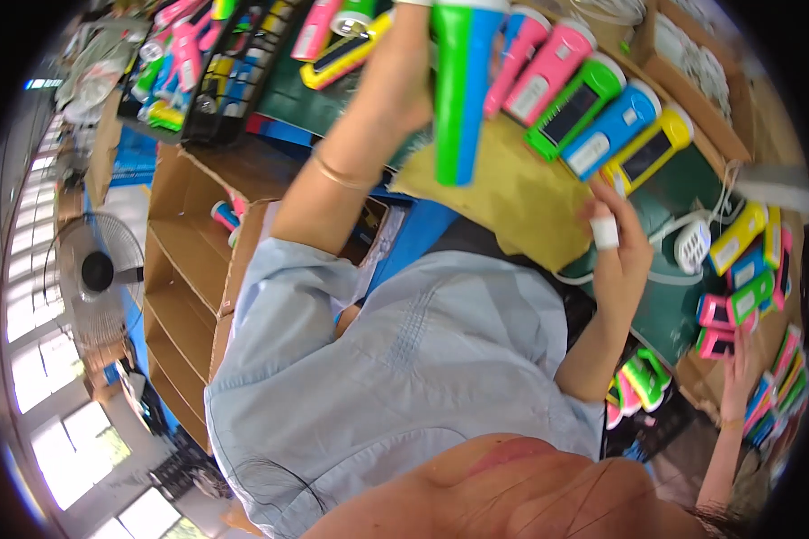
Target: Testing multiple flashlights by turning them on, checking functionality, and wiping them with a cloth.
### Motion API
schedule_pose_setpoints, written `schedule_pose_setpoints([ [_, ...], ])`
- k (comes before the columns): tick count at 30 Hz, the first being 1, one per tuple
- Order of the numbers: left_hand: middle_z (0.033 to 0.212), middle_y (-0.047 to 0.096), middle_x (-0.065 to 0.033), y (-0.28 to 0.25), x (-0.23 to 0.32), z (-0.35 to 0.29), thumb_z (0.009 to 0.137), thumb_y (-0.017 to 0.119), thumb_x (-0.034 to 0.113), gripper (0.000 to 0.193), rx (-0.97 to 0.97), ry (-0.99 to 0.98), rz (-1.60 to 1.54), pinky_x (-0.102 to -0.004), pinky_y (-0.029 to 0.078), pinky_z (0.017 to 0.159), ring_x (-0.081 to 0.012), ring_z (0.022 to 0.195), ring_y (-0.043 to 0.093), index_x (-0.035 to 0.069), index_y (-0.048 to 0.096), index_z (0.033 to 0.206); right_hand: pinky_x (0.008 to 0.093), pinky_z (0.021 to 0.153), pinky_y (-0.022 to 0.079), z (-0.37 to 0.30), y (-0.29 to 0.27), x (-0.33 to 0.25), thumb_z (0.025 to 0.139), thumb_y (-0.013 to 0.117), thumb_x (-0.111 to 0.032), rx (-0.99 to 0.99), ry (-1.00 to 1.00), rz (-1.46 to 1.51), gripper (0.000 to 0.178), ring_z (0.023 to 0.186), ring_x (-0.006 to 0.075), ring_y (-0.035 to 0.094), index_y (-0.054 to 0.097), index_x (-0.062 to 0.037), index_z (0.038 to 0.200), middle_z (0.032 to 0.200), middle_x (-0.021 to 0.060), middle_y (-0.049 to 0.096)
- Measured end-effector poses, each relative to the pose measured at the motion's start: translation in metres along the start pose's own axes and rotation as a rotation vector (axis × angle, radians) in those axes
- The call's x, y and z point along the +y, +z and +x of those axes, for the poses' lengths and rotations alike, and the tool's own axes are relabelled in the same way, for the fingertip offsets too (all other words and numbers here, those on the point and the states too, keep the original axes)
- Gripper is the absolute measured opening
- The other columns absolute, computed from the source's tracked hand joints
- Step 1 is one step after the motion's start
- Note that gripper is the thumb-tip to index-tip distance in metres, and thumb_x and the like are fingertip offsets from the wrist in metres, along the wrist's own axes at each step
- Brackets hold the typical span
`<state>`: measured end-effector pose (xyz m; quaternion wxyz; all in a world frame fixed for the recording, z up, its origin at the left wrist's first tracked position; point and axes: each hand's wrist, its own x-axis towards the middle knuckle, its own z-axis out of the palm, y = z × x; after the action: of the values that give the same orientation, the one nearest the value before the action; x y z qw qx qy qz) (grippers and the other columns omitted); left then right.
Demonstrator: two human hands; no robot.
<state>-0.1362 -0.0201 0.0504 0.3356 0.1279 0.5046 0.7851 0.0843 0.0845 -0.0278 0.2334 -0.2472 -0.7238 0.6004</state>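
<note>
At the top middle, my left hand is raised and closed around a green-and-blue flashlight, which points downward. The flashlight hides most of its fingers, and the upper edge cuts off part of the hand. My right hand, with a white wrap on one finger, hovers at the right edge of a yellowish sheet; its fingers are apart and hold nothing visible. Just above its fingertips lie a yellow flashlight and a blue flashlight, beside a green one and a pink one.
A cardboard shelf box stands on the left, near a fan. Bins of colourful flashlights fill the upper left. A white cable crosses the green mat. At right, another person's hand touches pink flashlights.
</note>
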Motion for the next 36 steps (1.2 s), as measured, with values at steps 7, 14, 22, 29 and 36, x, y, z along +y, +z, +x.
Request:
schedule_pose_setpoints([
  [7, 0.063, 0.058, -0.0096, 0.063, -0.078, -0.01, 0.089, 0.02, 0.057, 0.066, -0.242, -0.325, -0.305, -0.0285, 0.046, 0.051, -0.0191, 0.054, 0.054, 0.003, 0.057, 0.081, 0.0256, 0.085, 0.04, 0.01, 0.003, 0.002, 0.085, 0.062, -0.029, -0.218, 0.213, 0.366, 0.047, 0.092, 0.0126, 0.053, 0.053, 0.0056, 0.116, 0.1, 0.007, 0.058],
  [14, 0.059, 0.056, -0.0084, 0.071, -0.103, -0.014, 0.089, 0.015, 0.053, 0.067, -0.252, -0.223, -0.192, -0.0266, 0.044, 0.047, -0.0183, 0.05, 0.053, 0.003, 0.056, 0.075, 0.0256, 0.086, 0.039, 0.004, -0.006, 0.007, 0.081, 0.067, -0.026, -0.14, 0.249, 0.442, 0.053, 0.096, 0.0135, 0.052, 0.051, 0.0072, 0.118, 0.105, 0.0085, 0.058],
  [22, 0.07, 0.058, -0.0062, 0.077, -0.113, -0.014, 0.095, 0.025, 0.039, 0.045, -0.05, -0.047, -0.143, -0.0278, 0.046, 0.051, -0.0165, 0.057, 0.055, 0.005, 0.054, 0.089, 0.0257, 0.084, 0.04, 0.002, 0.002, 0.014, 0.086, 0.059, -0.026, 0.024, 0.179, 0.276, 0.046, 0.094, 0.0146, 0.053, 0.05, 0.0079, 0.116, 0.102, 0.0101, 0.058],
  [29, 0.089, 0.058, -0.0084, 0.082, -0.097, -0.021, 0.087, 0.031, 0.062, 0.066, -0.286, -0.218, -0.027, -0.034, 0.048, 0.076, -0.0206, 0.081, 0.058, 0.003, 0.053, 0.105, 0.0271, 0.049, 0.047, -0.006, -0.02, 0.008, 0.093, 0.04, -0.044, -0.215, 0.302, 0.867, 0.052, 0.055, 0.0169, 0.058, 0.052, 0.0055, 0.106, 0.079, 0.0108, 0.06],
  [36, 0.067, 0.056, -0.0079, 0.081, -0.12, -0.019, 0.086, 0.02, 0.068, 0.073, -0.305, -0.34, -0.274, -0.0264, 0.045, 0.05, -0.017, 0.056, 0.054, 0.004, 0.056, 0.084, 0.0229, 0.078, 0.041, -0.006, -0.018, 0.004, 0.089, 0.051, -0.043, -0.001, 0.221, 0.128, 0.057, 0.088, 0.0109, 0.052, 0.055, 0.009, 0.111, 0.091, 0.0087, 0.06],
])
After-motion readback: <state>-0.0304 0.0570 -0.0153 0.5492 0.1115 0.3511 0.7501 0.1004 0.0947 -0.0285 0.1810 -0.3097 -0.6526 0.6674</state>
